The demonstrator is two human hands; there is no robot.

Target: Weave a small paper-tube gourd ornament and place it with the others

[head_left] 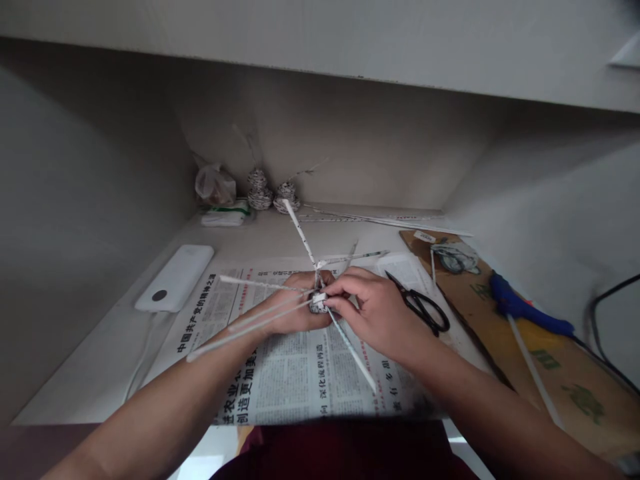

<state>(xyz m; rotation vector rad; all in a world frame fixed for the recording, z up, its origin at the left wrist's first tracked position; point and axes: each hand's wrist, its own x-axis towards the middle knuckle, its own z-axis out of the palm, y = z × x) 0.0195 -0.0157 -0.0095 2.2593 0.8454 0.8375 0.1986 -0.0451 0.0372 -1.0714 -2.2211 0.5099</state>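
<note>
A small woven paper piece (318, 303) sits between my hands above the newspaper (300, 373). Long rolled-paper strips (301, 235) stick out from it on several sides, some over my left forearm. My left hand (295, 310) is closed round the piece from behind and the left; its fingers are partly hidden. My right hand (375, 303) pinches at the near side of the weave with thumb and forefinger, where a pale strip is folded. Right of that hand, black-handled scissors (423, 303) lie on the newspaper.
Two gourd-shaped woven pieces (259, 190) stand at the back beside a plastic bag (215, 185) and a tissue pack (225, 214). Loose paper strips (380, 219) lie along the back wall. A white power bank (175, 278) is at left. At right, a blue glue gun (525, 307) rests on cardboard (550, 367).
</note>
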